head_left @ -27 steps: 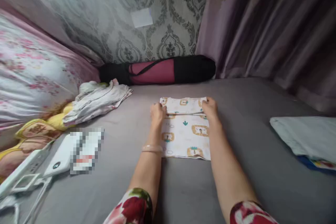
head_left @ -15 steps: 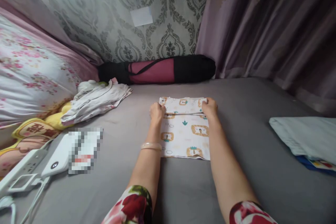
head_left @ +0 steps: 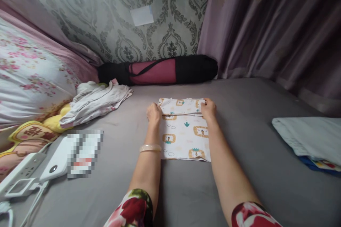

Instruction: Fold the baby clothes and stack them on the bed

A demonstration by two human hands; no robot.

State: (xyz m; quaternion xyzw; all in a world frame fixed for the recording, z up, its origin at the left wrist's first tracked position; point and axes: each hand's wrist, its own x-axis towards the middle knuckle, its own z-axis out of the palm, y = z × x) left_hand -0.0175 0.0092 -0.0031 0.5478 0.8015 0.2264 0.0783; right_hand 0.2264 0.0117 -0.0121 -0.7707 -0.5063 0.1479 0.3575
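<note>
A white cloth printed with tan lions and small green leaves lies on the grey bed sheet. Its far part is folded over toward me as a narrow flap. My left hand is closed at the left end of this flap, with the fingertips partly hidden. At the flap's right end, my right hand pinches the edge between thumb and fingers. A pale bangle circles my left wrist.
Along the wall lies a long black and maroon bag. A crumpled garment, a power strip with cables and a white device are on the left. Folded pale green fabric rests at the right.
The view has shifted slightly. Both hands and the cloth appear a little further left, and my left hand sits slightly more outward at the flap's edge. The fold looks much the same.
</note>
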